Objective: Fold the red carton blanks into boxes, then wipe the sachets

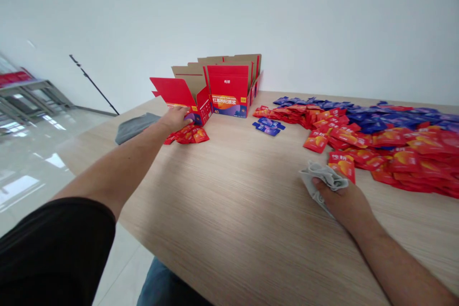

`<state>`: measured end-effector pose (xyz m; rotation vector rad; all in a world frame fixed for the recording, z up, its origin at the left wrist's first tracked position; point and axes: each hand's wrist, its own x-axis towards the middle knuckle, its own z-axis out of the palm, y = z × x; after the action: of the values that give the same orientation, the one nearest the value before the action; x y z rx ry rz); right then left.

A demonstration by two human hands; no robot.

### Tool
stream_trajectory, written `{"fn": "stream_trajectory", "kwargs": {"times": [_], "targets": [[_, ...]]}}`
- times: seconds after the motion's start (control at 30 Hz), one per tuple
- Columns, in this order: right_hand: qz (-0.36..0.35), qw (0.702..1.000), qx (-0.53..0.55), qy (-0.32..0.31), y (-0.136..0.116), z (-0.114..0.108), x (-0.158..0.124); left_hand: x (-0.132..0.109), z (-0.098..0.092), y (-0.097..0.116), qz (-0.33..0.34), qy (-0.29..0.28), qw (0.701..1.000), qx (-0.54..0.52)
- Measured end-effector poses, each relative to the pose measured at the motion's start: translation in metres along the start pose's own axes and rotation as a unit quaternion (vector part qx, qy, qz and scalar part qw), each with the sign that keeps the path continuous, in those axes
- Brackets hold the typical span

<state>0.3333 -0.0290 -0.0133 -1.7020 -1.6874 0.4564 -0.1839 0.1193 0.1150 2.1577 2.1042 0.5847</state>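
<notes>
My left hand (174,119) reaches across the table, its fingertips at the lower corner of an open red cardboard carton (202,107). Just below that hand lies a small heap of red sachets (188,135). My right hand (339,198) is closed on a crumpled grey cloth (321,179), resting on the tabletop at the edge of a large spread of red sachets (401,162). Behind the red ones lie many blue sachets (373,117). A few blue sachets (267,126) sit apart nearer the middle.
Another red carton (227,88) with printed sides and open flaps stands behind the first, against a white wall. A folded grey cloth (135,127) lies near the table's left edge. The light wood table (229,196) ends at my left, above a shiny floor.
</notes>
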Motion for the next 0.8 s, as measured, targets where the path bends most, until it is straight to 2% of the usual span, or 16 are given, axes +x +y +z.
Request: {"fn": "stream_trajectory", "kwargs": {"times": [0.1, 0.17, 0.27, 0.37, 0.47, 0.57, 0.7, 0.8], "targets": [[-0.024, 1.0, 0.014, -0.003, 0.002, 0.0, 0.002, -0.004, -0.011, -0.008, -0.005, 0.079, 0.996, 0.038], [-0.039, 0.999, 0.018, -0.011, 0.004, 0.001, 0.003, -0.016, -0.007, -0.004, 0.0, 0.115, 0.992, 0.049], [-0.054, 0.998, 0.013, -0.018, 0.002, 0.002, 0.005, -0.038, 0.017, 0.016, 0.031, 0.119, 0.991, 0.044], [-0.088, 0.993, -0.044, -0.063, -0.01, 0.001, 0.003, -0.061, 0.054, 0.049, 0.098, 0.061, 0.993, 0.004], [-0.133, 0.972, -0.114, -0.154, -0.025, -0.003, -0.002, -0.079, 0.091, 0.095, 0.145, -0.01, 0.987, -0.07], [-0.147, 0.947, -0.155, -0.239, -0.036, -0.011, -0.009, -0.089, 0.12, 0.156, 0.156, -0.085, 0.975, -0.13], [-0.147, 0.924, -0.178, -0.306, -0.044, -0.026, -0.016, -0.091, 0.148, 0.248, 0.18, -0.152, 0.961, -0.142], [-0.156, 0.914, -0.184, -0.328, -0.049, -0.032, -0.016, -0.086, 0.167, 0.312, 0.181, -0.183, 0.959, -0.116]]}}
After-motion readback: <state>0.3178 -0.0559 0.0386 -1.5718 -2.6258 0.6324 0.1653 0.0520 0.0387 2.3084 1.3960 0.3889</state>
